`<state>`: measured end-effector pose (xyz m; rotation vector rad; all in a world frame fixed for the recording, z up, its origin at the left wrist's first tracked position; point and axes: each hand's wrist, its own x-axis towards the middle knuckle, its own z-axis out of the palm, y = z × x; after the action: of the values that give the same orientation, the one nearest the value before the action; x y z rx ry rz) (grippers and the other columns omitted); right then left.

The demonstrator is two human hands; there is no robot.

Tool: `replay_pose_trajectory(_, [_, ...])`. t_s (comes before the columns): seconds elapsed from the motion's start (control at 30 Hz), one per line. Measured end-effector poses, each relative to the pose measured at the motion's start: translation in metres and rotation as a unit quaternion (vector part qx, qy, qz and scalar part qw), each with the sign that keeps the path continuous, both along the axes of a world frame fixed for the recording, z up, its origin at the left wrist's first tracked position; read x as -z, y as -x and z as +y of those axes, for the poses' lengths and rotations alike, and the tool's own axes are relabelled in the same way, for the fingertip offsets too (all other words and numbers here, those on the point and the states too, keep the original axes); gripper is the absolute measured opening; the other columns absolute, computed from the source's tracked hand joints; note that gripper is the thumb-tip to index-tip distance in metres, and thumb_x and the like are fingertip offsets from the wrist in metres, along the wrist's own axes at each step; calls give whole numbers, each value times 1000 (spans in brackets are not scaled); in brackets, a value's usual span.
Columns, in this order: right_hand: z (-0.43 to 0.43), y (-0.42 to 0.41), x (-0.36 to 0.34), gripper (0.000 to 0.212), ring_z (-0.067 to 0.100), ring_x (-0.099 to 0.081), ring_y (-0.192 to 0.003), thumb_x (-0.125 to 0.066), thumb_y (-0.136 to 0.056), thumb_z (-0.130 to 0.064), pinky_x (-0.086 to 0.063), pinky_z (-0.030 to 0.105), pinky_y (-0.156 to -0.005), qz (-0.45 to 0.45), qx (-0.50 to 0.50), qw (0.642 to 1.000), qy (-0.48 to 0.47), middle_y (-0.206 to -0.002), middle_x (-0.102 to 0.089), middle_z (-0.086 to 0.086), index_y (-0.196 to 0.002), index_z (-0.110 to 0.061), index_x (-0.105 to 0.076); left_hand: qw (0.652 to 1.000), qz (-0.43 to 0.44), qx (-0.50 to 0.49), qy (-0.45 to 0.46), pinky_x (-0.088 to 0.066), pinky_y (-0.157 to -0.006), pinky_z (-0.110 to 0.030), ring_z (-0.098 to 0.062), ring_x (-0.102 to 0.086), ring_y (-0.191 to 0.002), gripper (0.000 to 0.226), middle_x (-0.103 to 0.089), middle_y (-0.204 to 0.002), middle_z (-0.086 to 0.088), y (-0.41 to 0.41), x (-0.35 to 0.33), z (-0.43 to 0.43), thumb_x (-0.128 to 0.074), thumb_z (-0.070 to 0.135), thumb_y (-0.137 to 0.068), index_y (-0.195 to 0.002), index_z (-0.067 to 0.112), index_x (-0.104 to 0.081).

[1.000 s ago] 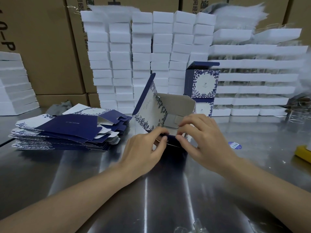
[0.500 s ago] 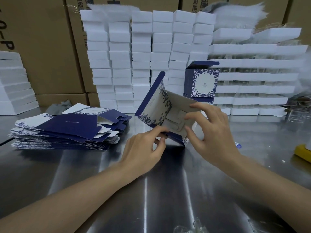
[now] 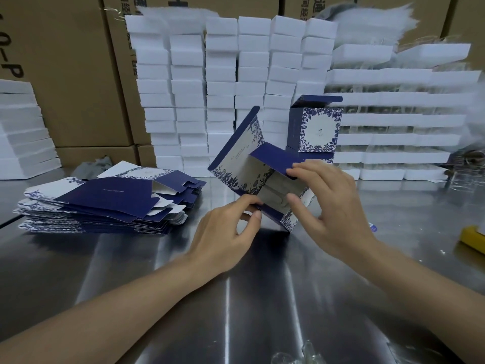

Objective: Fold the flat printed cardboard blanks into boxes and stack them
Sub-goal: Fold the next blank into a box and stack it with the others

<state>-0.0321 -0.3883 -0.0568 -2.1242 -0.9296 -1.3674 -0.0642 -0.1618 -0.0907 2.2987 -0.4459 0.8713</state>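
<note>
A half-formed blue and white floral box (image 3: 242,166) is tilted above the steel table (image 3: 183,298), its open end facing me. My left hand (image 3: 225,232) pinches its lower near edge. My right hand (image 3: 330,206) grips the right side, fingers over a navy flap, thumb at the grey inside. A pile of flat printed blanks (image 3: 105,203) lies at the left. Behind the tilted box, one finished box (image 3: 317,130) stands on top of another with its lid flap open.
Stacks of white foam blocks (image 3: 236,82) and white trays (image 3: 393,122) line the back, with brown cartons (image 3: 65,74) behind. A yellow object (image 3: 472,237) lies at the right edge. More white foam (image 3: 23,132) sits at the far left.
The box has been lifted and tipped so its open end faces me. My right hand has risen from the bottom flaps to the navy flap, which is now folded over the opening.
</note>
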Motion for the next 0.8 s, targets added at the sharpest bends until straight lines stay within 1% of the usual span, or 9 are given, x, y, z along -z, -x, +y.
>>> replay_pose_trajectory(0.13, [0,-1,-3,24,27,-64,-117,-59,-103,-28,-46,53,-99,8,-22,998,-53,-127,-67,0,-107,-13,-77,999,-11,22,27,-48,-67,-23,7,-68,-104,23,-68,-108,30,-3,2,3,-44,46,-106,-124,43,-59])
replay_pose_trajectory(0.23, [0,0,-8,17,14,-61,-109,-63,-101,-23,-48,38,-97,77,-69,985,-136,-120,-63,0,-94,-10,-73,999,-36,28,24,-56,-72,-31,5,-66,-106,24,-64,-117,27,-3,3,3,-43,45,-108,-126,41,-59])
replay_pose_trajectory(0.3, [-3,0,-10,7,0,-56,-107,-69,-96,-18,-45,22,-94,106,-77,976,-174,-114,-61,-4,-101,-17,-63,998,-53,34,1,-57,-72,-37,-3,-69,-97,22,-60,-121,24,-3,2,4,-42,44,-109,-122,39,-60])
replay_pose_trajectory(0.37, [-3,-1,-11,30,-3,-59,-108,-75,-94,-16,-46,16,-90,169,-99,958,-210,-113,-62,-11,-114,-27,-56,997,-60,34,-19,-57,-68,-39,-8,-69,-88,20,-58,-121,22,-2,0,4,-42,42,-110,-118,36,-59])
replay_pose_trajectory(0.47, [-2,-1,-12,53,0,-66,-109,-83,-91,-16,-53,16,-86,288,-177,901,-273,-118,-63,-23,-124,-39,-48,997,-59,38,-19,-57,-67,-39,-2,-68,-98,17,-57,-122,22,-1,-1,4,-45,37,-110,-119,36,-59])
replay_pose_trajectory(0.6, [-5,-7,-8,68,6,-66,-105,-80,-92,-9,-54,16,-79,358,-169,878,-270,-131,-60,-8,-143,-34,-43,998,-42,40,-8,-57,-71,-39,-6,-71,-97,25,-56,-127,22,-1,-2,6,-44,36,-109,-127,33,-61])
replay_pose_trajectory(0.67, [-5,-12,-4,64,6,-64,-104,-69,-97,2,-51,8,-76,392,-156,869,-259,-133,-60,-2,-150,-22,-44,998,-43,43,-4,-58,-70,-39,-2,-67,-104,25,-57,-127,20,-2,-3,7,-47,29,-109,-129,30,-62])
replay_pose_trajectory(0.73, [-3,-15,0,51,9,-61,-104,-59,-101,10,-49,4,-73,410,-159,852,-285,-128,-60,-3,-145,-14,-50,998,-45,50,1,-57,-68,-37,1,-64,-106,26,-57,-125,20,-3,-2,7,-52,20,-108,-129,27,-64])
replay_pose_trajectory(0.8, [-2,-15,-1,36,16,-62,-103,-54,-104,7,-53,9,-69,445,-203,792,-366,-122,-65,0,-127,-19,-61,997,-48,57,-1,-58,-68,-32,-3,-65,-107,27,-58,-127,19,-3,-2,7,-56,15,-106,-129,24,-67])
